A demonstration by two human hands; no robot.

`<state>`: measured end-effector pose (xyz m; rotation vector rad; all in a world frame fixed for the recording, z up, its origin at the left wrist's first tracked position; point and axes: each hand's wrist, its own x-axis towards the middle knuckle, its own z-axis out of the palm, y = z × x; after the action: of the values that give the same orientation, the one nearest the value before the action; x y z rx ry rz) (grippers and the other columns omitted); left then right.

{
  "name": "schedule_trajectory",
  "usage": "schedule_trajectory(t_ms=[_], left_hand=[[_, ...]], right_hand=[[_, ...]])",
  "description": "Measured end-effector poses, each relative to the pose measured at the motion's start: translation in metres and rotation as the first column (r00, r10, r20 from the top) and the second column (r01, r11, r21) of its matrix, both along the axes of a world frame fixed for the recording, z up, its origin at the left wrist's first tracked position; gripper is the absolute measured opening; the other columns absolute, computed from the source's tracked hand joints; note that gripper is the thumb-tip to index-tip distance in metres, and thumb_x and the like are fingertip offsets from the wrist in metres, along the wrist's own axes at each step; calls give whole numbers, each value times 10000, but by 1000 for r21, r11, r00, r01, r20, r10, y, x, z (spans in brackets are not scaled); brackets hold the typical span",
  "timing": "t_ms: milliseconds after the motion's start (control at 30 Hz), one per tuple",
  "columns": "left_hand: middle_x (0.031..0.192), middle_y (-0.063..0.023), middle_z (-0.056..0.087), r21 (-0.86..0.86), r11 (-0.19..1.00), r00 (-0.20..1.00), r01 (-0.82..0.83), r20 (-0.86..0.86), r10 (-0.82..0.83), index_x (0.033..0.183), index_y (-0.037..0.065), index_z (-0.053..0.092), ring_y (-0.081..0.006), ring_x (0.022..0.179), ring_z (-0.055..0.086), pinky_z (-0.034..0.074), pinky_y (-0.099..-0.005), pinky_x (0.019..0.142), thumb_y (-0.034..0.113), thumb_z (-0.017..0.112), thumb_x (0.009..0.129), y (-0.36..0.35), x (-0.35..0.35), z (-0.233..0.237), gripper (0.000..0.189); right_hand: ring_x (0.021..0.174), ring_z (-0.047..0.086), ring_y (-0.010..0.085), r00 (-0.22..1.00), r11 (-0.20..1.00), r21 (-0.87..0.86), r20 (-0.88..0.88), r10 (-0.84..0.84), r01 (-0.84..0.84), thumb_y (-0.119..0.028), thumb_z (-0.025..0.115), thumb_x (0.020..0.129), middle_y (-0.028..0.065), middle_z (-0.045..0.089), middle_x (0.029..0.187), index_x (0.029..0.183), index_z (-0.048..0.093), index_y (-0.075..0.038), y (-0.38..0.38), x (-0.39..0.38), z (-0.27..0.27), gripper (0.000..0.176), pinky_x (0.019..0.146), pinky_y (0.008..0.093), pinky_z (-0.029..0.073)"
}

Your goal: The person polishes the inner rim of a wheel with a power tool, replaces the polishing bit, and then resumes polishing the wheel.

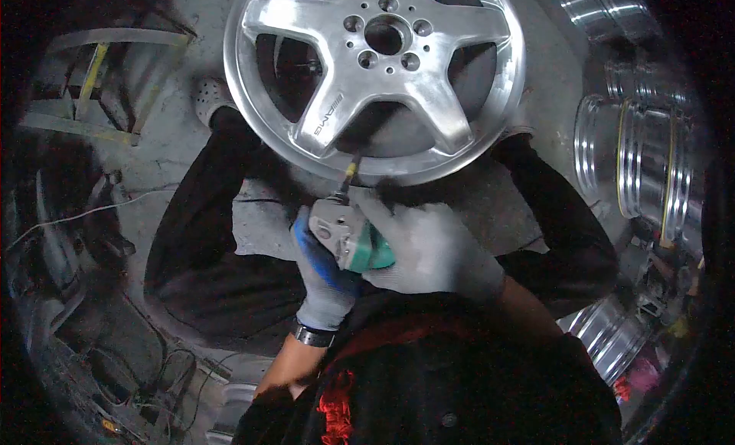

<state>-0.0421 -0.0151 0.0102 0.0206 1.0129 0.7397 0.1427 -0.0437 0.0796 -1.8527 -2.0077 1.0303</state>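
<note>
A hand-held power tool with a grey metal head and green body is held between my two gloved hands. My left hand, in a grey glove with blue on it, wraps round the tool's left side. On its right side and top lies my right hand, its fingers closed round the tool. The tool's thin shaft, with a yellow band, points up to the lower rim of a shiny five-spoke wheel. Whether the tip touches the rim is hard to tell. Dark letters mark the lower left spoke.
My bent legs in dark trousers lie on both sides of the wheel. More shiny wheels stand at the right. A metal frame is at the upper left. Cables and dark clutter lie at the left.
</note>
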Motion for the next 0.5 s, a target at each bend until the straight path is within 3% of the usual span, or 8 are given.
schedule_trajectory(t_ms=[67,167,267,367,500], left_hand=[[1221,-46,686,2,1000,999,16,41,-16,1275,149,638,-223,1155,663,516,-394,1035,502,426,1085,-6,7,-2,454],[1217,-43,688,-63,998,992,15,129,-7,1278,149,636,-224,1143,667,519,-395,1026,504,425,1083,-5,5,4,457],[1202,-38,689,13,1000,1000,2,-12,-1,1277,149,635,-223,1132,670,520,-392,1021,509,410,1084,-4,-10,10,466],[1332,-61,658,88,996,999,-28,47,24,1380,131,598,-253,1248,616,470,-430,1103,508,441,1076,1,-33,8,509],[1326,-67,645,190,982,999,15,-52,-5,1375,130,585,-249,1264,606,477,-422,1099,478,446,1082,-1,-30,12,476]], right_hand=[[705,724,391,996,992,111,-67,-53,60,-368,811,740,209,704,826,1420,480,76,-11,6,-3,877,635,491,606],[670,720,384,999,989,140,9,-39,37,-367,803,749,202,693,785,1415,491,76,-13,0,1,859,623,486,603],[680,728,373,999,999,40,48,16,-18,-368,800,758,188,693,775,1431,487,64,-1,-16,6,859,637,487,607],[691,736,363,996,991,125,77,32,-42,-376,794,762,183,710,804,1443,489,47,3,-30,1,858,648,493,611],[710,744,359,999,990,138,28,18,-22,-392,792,765,185,724,847,1462,484,32,-2,-29,-5,872,659,501,615]])
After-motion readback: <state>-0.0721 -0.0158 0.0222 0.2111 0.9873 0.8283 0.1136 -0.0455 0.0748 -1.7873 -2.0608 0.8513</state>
